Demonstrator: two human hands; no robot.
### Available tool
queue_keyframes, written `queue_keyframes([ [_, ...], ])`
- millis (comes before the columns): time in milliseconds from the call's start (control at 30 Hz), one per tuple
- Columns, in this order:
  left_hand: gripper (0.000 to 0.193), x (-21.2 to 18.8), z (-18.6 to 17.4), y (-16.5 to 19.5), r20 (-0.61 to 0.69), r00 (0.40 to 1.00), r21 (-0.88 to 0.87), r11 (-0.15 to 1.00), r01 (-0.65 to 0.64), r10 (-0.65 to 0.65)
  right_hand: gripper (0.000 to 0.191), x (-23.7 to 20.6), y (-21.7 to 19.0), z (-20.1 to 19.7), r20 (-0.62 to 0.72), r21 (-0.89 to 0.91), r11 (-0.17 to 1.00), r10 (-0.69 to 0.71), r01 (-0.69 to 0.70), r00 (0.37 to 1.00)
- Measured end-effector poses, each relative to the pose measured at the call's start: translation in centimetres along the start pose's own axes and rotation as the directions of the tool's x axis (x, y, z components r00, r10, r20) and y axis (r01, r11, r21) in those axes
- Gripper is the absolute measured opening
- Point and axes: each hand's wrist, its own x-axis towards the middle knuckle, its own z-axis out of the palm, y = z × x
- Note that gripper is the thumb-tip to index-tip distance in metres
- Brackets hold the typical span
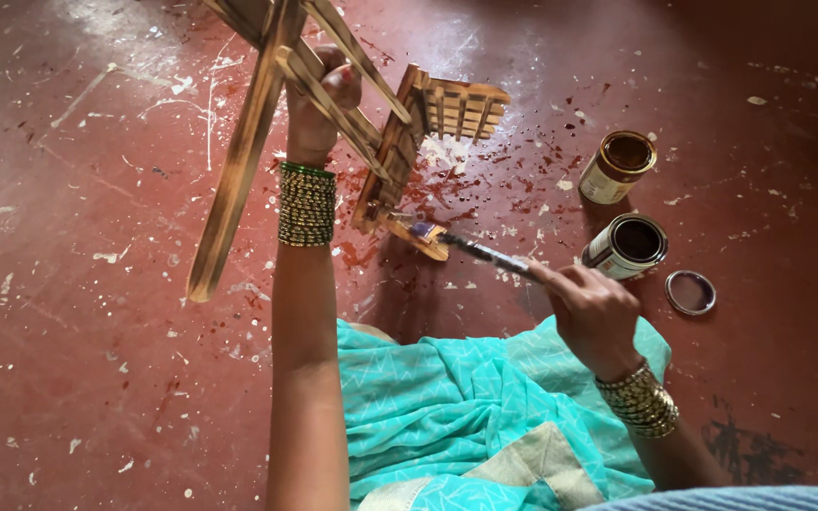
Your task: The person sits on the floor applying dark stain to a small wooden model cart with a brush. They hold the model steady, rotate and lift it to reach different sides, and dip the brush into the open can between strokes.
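Note:
My left hand (319, 99) grips a slat of a wooden folding frame (248, 142), holding it tilted above the red floor. Its lower end (392, 170) rests on the floor near a slatted panel (461, 106). My right hand (589, 308) holds a paintbrush (471, 248) by the handle. The bristle tip (423, 230) touches the bottom wooden foot of the frame. Both wrists wear stacks of bangles.
Two open paint cans stand to the right, one upright (617, 166), one tilted (629, 244). A round lid (690, 291) lies beside them. The red floor (97, 360) is speckled with paint drips. Turquoise cloth (466, 416) covers my lap.

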Motion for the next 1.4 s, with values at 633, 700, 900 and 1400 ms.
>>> queue_keyframes([
  [633,0.019,0.0,3.8,0.9,0.145,0.986,0.235,0.971,0.048,-0.084,0.027,4.3,1.0,2.0,0.026,0.097,0.995,-0.006,0.003,1.0],
  [700,0.015,0.4,4.1,0.8,0.182,0.98,0.217,0.975,0.041,-0.082,0.026,3.9,1.1,1.3,0.014,0.066,0.998,0.02,-0.02,1.0],
  [900,0.014,0.4,4.7,1.2,0.215,0.974,0.236,0.971,0.02,-0.072,0.027,2.9,1.5,1.2,0.118,0.102,0.994,-0.055,0.043,0.991],
  [1400,0.023,1.1,1.8,-4.5,0.069,0.974,0.278,0.942,0.188,-0.215,0.033,3.9,1.1,1.8,0.142,0.175,0.98,0.072,-0.097,0.987],
])
